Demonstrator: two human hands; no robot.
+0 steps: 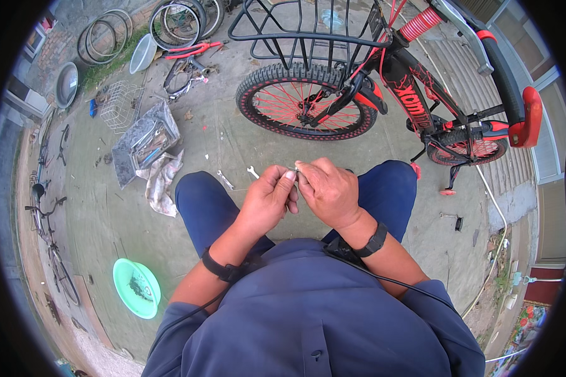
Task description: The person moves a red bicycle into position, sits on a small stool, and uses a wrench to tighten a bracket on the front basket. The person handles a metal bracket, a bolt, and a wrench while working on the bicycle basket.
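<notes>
We pinch a small part (296, 170), too tiny to identify, with our left hand (271, 192) and right hand (329, 191), each grip narrow, between our knees (192, 188); a black-and-red bicycle (410, 91) stands ahead, two wrenches (226, 180) lie nearby.

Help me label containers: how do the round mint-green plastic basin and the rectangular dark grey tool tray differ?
The mint-green basin is round; the grey tray is straight-sided. The basin holds small dark bits; the tray holds a jumble of tools. A pale, stained cloth lies at the tray's edge, none at the basin's. Both sit on the ground, on the picture's left side.
</notes>
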